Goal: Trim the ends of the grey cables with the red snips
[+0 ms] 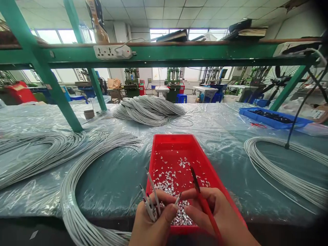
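Note:
My left hand (160, 222) is closed around the ends of several thin grey-white cables (150, 207), whose stripped tips point upward. One cable end (177, 199) sticks out between its thumb and forefinger. Close beside that tip, my right hand (220, 208) is closed on a slim tool with a red handle (209, 214) and a dark pointed end; its exact kind is unclear. Whether the right fingertips touch the cable cannot be made out. Beneath both hands lies a red plastic tray (214, 167) strewn with small silvery foil scraps (166, 181).
A curved cable bundle (70, 191) lies at left, another coil (38, 157) beyond it. A large cable heap (150, 110) sits behind the tray. Rightward are a coil (276, 164), a hanging black cord (294, 123) and a blue tray (275, 123). A green shelf frame (164, 54) crosses above.

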A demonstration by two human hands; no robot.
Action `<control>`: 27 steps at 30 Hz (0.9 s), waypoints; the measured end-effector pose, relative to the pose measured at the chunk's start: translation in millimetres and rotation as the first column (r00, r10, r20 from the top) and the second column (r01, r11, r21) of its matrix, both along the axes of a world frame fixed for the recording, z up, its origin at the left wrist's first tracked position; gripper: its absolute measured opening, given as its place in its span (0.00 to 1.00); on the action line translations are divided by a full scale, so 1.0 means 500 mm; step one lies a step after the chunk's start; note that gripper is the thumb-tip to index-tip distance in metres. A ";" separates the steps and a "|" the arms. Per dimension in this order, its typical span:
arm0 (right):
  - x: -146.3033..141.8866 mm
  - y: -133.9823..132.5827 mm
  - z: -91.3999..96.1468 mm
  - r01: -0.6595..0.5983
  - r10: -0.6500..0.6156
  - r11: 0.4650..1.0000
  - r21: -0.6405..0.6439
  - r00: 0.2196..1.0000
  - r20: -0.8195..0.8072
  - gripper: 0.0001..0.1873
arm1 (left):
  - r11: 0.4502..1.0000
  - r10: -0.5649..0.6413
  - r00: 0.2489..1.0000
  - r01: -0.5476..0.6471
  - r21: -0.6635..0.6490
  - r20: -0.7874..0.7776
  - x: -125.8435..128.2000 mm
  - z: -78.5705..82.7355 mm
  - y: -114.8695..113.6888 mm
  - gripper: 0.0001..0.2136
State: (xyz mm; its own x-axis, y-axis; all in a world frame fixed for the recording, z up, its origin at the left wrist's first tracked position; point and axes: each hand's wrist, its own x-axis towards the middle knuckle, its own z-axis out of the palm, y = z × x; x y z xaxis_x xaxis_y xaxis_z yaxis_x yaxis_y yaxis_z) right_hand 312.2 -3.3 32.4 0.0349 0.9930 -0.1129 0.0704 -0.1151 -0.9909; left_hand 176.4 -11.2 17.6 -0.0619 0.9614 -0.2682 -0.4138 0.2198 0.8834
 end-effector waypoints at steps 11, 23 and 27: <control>0.024 0.006 0.007 -0.107 0.104 0.993 -0.045 0.993 -0.049 0.12 | 0.991 0.049 0.983 -0.025 0.134 -0.176 0.029 -0.009 -0.002 0.10; 0.044 0.005 0.029 -0.228 0.231 0.973 -0.036 0.962 0.146 0.12 | 0.872 0.155 0.925 0.037 0.488 -0.347 0.030 -0.036 0.003 0.03; 0.045 0.013 0.037 -0.291 0.288 0.957 -0.017 0.936 0.203 0.14 | 0.883 0.149 0.922 0.038 0.468 -0.356 0.029 -0.027 0.001 0.03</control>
State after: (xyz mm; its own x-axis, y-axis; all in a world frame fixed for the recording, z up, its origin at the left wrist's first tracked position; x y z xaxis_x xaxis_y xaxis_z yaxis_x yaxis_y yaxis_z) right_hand 334.6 3.4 51.1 -0.2335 0.9649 -0.1202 0.2964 -0.0471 -0.9539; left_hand 191.0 -10.9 4.0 -0.1238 0.9589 0.2552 -0.0338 -0.2611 0.9647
